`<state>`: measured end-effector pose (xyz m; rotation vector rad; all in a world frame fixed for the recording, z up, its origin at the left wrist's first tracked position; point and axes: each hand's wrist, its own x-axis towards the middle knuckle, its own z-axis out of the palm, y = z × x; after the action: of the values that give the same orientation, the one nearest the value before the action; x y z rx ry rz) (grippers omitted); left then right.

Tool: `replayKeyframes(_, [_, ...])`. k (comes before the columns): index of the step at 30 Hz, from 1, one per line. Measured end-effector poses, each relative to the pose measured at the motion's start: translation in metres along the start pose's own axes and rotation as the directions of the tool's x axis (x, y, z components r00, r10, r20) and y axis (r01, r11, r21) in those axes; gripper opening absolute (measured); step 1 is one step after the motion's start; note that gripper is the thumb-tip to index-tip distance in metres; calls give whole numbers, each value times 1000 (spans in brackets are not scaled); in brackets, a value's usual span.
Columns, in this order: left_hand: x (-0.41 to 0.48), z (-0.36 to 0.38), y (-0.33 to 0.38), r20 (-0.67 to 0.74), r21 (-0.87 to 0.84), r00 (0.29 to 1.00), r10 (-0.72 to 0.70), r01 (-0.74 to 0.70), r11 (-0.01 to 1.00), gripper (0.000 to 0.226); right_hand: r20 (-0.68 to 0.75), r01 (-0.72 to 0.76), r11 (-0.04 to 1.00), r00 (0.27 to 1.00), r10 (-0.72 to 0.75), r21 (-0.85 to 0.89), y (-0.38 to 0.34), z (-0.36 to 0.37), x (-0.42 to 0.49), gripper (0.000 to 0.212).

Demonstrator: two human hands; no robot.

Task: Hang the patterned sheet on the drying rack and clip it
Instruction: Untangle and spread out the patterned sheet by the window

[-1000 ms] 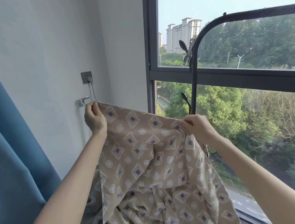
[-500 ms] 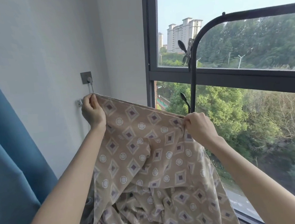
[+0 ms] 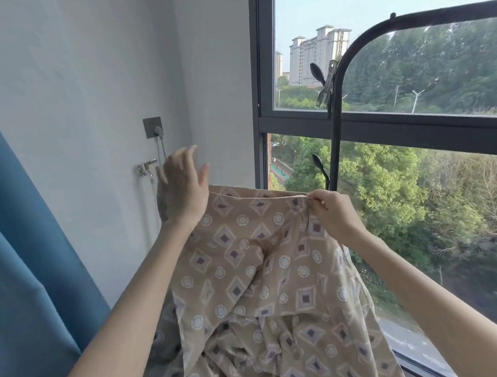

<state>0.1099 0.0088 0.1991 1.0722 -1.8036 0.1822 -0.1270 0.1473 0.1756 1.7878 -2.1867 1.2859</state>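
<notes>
Right, the right hand (image 3: 331,213) pinches the top hem of the patterned sheet (image 3: 265,264), just left of the drying rack (image 3: 335,140) post; left hand (image 3: 181,184) farther left, fingers spread wide; a clip (image 3: 326,84) grips the rack above.

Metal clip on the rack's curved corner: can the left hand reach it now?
Probably yes. The left hand is open and empty, with only air between it and the metal clip; the right hand pinches the patterned sheet below that path.
</notes>
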Motion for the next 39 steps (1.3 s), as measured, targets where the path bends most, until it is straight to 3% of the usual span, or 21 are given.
replayKeyframes(1, [-5, -2, 14, 169, -18, 976, 140, -139, 990, 63, 7, 19, 1000, 1000, -19, -6, -1, 1, 1, 23])
replayKeyframes(3, [-16, 0, 42, 530, -34, 796, 294, -326, 945, 90, 35, 72, 997, 997, -71, -29, -3, 4, 1, 23])
replayKeyframes(4, [-21, 5, 53, 634, -18, 710, 306, -382, 924, 97, 50, 101, 994, 994, -98, -40, -3, 4, 1, 22])
replayKeyframes(6, [-23, 19, 64, 704, -9, 650, 287, -396, 918, 96, 69, 149, 987, 987, -145, -54, -4, 4, 0, 21])
replayKeyframes(8, [-21, 29, 67, 710, -64, 646, 280, -337, 939, 69, 80, 183, 980, 981, -177, -73, -3, 1, -2, 20])
replayKeyframes(11, [-18, 36, 63, 688, -187, 659, 304, -244, 952, 19, 104, 222, 969, 972, -210, -112, 2, -4, -5, 20])
replayKeyframes(13, [-16, 36, 63, 670, -195, 679, 299, -227, 954, 10, 106, 232, 964, 970, -218, -134, 4, -7, -7, 21])
replayKeyframes(16, [-16, 38, 68, 651, -159, 709, 270, -221, 962, 22, 89, 196, 962, 979, -182, -190, 3, -5, -11, 24])
replayKeyframes(20, [-21, 41, 78, 550, -145, 799, 243, -196, 970, 38, 43, 78, 940, 997, -68, -332, -2, 9, -19, 25])
replayKeyframes(23, [-23, 40, 79, 481, -160, 833, 274, -225, 961, 32, 19, -5, 954, 1000, 12, -299, 0, 19, -28, 20])
replayKeyframes(28, [-18, 29, 76, 492, -202, 796, 353, -290, 935, 22, 12, -26, 978, 1000, 29, -207, 14, 24, -41, 22])
replayKeyframes(35, [-13, 24, 80, 338, -220, 881, 330, -266, 938, 20, 161, -137, 966, 971, 175, -218, 31, 33, -57, 25])
replayKeyframes(39, [-11, 22, 69, 211, -181, 949, 234, -197, 963, 15, 146, -226, 961, 957, 249, -157, 50, 26, -55, 45])
